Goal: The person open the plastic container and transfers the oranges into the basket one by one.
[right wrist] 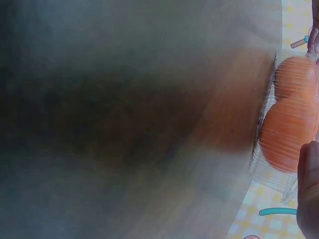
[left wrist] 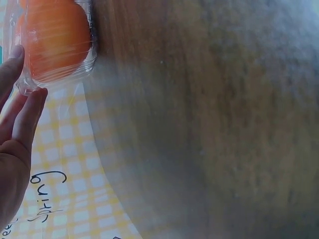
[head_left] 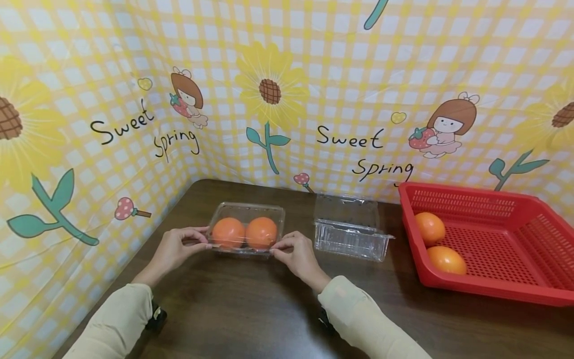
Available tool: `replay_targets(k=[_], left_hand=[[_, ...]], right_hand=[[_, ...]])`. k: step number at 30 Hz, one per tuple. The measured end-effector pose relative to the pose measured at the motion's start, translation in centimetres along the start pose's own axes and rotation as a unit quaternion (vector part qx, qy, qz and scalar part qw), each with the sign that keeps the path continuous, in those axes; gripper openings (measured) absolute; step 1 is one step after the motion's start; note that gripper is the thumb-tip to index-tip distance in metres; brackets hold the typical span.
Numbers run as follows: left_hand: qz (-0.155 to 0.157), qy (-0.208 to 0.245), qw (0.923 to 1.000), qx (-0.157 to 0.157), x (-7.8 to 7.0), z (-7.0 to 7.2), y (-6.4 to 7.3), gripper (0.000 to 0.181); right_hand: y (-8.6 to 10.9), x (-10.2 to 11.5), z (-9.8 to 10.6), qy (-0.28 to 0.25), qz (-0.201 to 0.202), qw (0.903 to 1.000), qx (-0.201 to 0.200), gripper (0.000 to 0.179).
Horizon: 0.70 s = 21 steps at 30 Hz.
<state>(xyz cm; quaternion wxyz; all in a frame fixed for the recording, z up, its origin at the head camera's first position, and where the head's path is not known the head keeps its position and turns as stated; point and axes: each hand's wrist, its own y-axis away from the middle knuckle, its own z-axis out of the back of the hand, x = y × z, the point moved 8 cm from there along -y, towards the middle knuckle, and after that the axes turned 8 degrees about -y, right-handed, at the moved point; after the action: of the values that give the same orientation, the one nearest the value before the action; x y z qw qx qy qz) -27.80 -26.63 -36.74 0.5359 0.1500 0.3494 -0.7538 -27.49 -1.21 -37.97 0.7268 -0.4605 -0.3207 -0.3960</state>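
A clear plastic clamshell box [head_left: 247, 209] with its lid down sits on the left part of the table, with two oranges [head_left: 261, 233] side by side inside. At its left front corner my left hand [head_left: 181, 245] pinches the rim; the left wrist view has the thumb on one side of the box edge [left wrist: 31, 82] and fingers on the other. My right hand [head_left: 296, 253] pinches the right front corner between thumb and fingers. From the right wrist, both oranges [right wrist: 289, 132] show through the ribbed wall, and the right hand [right wrist: 310, 189] is partly cut off by the frame.
A second clear box [head_left: 352, 242] stands behind and right of my right hand, its lid raised, with no fruit in it. Farther right is a red perforated basket [head_left: 502, 286] holding two oranges [head_left: 446, 260] at its left side. Yellow checked cloth [head_left: 278, 30] walls the table's back and left.
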Motion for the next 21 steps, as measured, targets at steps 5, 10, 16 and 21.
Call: replay_targets(k=[5, 10, 16, 21], left_hand=[[-0.006, -0.004, 1.0000, -0.001, -0.21, 0.14, -0.01, 0.007], [-0.007, 0.003, 1.0000, -0.002, -0.17, 0.05, 0.00, 0.007], [-0.006, 0.015, 0.9998, -0.008, 0.07, -0.09, -0.01, 0.006], [-0.001, 0.016, 0.9999, -0.001, -0.03, -0.15, -0.06, 0.005]], right_hand=[[-0.05, 0.14, -0.10, 0.006, 0.008, 0.9999, -0.001, 0.008], [0.02, 0.01, -0.14, 0.000, 0.002, 1.0000, -0.008, 0.005], [-0.01, 0.12, 0.04, 0.001, 0.018, 0.9995, -0.026, 0.006], [0.03, 0.30, 0.06, 0.008, 0.027, 0.9991, -0.032, 0.006]])
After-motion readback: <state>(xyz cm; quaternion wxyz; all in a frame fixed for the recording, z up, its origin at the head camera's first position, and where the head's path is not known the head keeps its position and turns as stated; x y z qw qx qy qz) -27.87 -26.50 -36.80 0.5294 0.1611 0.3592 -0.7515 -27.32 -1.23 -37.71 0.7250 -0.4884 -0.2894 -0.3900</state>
